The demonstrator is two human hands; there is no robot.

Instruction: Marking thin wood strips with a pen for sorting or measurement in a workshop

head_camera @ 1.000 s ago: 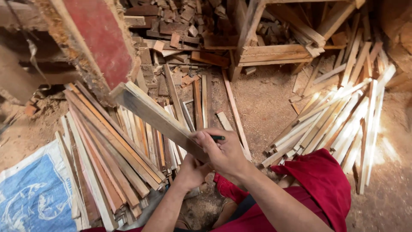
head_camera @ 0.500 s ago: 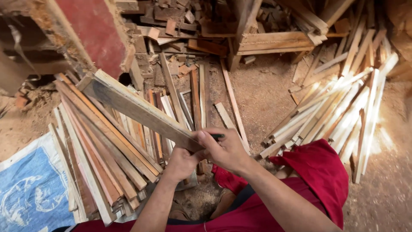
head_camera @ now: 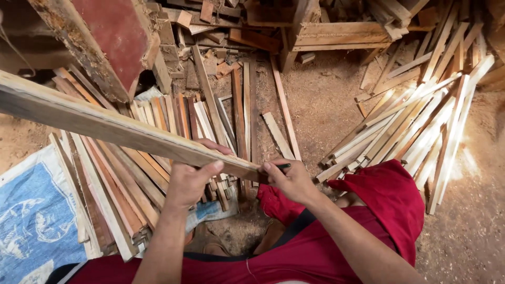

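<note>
Sawdust floor below; left hand (head_camera: 189, 181) grips the plank (head_camera: 121, 129), right hand (head_camera: 292, 179) pinching a pencil (head_camera: 283, 166) (plank now swung leftward, lower).

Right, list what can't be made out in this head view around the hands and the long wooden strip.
- Long wooden strip: its far end runs off the left edge of the head view.
- Dark thin tool: only a tip shows; the right hand covers the rest, so its kind is unclear.
- Left hand: its fingertips are hidden behind the strip.
- Blue printed sack: cut by the bottom-left corner.
</note>
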